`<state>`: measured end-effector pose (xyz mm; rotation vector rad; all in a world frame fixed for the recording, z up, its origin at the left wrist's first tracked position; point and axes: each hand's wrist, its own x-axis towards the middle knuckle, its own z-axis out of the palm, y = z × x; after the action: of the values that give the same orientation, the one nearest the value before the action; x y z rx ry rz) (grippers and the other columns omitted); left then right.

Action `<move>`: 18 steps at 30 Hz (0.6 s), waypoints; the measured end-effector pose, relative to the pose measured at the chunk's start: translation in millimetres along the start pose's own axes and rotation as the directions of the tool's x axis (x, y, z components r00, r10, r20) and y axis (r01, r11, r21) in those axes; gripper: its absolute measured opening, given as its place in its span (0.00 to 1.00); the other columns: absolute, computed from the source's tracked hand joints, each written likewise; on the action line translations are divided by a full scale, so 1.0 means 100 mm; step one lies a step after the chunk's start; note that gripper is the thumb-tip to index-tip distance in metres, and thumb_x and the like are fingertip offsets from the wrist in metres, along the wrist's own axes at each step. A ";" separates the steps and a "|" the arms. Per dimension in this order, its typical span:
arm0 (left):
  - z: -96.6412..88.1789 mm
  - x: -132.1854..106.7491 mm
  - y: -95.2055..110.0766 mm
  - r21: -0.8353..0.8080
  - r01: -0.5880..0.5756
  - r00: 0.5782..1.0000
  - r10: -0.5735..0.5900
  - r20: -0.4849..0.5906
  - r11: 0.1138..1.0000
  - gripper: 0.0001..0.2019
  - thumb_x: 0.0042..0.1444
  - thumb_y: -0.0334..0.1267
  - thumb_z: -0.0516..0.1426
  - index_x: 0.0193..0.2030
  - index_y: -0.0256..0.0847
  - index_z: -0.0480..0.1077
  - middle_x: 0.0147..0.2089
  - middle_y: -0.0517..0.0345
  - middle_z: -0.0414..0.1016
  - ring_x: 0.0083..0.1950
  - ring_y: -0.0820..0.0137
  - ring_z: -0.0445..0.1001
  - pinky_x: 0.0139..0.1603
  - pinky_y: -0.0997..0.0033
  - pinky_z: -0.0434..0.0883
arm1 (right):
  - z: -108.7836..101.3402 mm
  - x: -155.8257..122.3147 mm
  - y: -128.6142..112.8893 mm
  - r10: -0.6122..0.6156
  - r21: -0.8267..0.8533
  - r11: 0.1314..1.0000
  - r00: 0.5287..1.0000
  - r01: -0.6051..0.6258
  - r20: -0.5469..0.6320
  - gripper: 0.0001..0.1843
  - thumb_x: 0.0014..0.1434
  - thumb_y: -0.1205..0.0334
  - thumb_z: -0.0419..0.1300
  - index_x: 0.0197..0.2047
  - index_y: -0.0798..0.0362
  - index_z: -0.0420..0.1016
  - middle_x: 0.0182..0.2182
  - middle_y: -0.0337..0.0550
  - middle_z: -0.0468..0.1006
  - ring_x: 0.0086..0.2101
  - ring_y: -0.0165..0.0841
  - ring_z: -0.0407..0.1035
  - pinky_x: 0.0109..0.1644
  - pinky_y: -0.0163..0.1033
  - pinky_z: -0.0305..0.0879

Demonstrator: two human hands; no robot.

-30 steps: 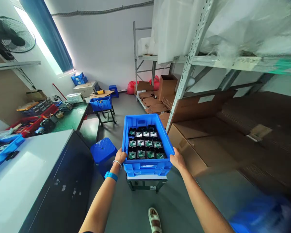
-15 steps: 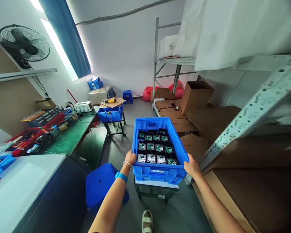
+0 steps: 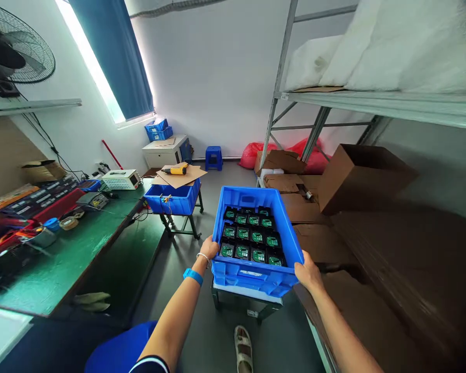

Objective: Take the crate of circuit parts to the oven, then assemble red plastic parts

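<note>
A blue bin point(image 3: 252, 275) is held just below the middle of the frame. Its near left corner is gripped by the left hand point(image 3: 209, 249), and its near right corner is gripped by the right hand point(image 3: 308, 271). The bin is kept between the hands, touched by both, so neither is nearer. Its long side seems to be pointed up the frame. Black parts point(image 3: 243, 233) are lined up inside. A cart point(image 3: 252, 313) is seen under the bin; whether the bin rests on it cannot be told.
</note>
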<state>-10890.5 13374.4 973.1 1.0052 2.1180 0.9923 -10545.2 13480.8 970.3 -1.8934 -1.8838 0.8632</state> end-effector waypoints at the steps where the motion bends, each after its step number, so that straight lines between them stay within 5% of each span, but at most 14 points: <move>1: 0.01 0.25 0.07 -0.003 0.010 1.000 -0.010 -0.008 1.000 0.09 0.42 0.25 0.55 0.32 0.37 0.70 0.27 0.58 0.72 0.31 0.70 0.68 0.29 0.75 0.60 | 0.01 0.27 -0.11 -0.011 -0.001 1.000 1.000 0.011 0.008 0.31 0.57 0.63 0.45 0.65 0.53 0.56 0.48 0.52 0.75 0.46 0.45 0.70 0.49 0.44 0.65; 18: 0.03 4.30 1.16 -0.006 0.090 0.987 -0.090 -0.135 0.996 0.09 0.41 0.23 0.53 0.30 0.38 0.67 0.28 0.57 0.72 0.31 0.69 0.68 0.30 0.74 0.59 | 0.30 4.57 -2.08 -0.150 -0.044 0.987 0.982 0.156 0.112 0.32 0.56 0.65 0.45 0.65 0.56 0.54 0.50 0.53 0.74 0.47 0.43 0.70 0.49 0.43 0.64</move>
<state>-11077.5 13778.7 986.2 0.8548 2.2526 1.0418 -10753.4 13938.6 993.1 -1.7352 -2.1047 0.8914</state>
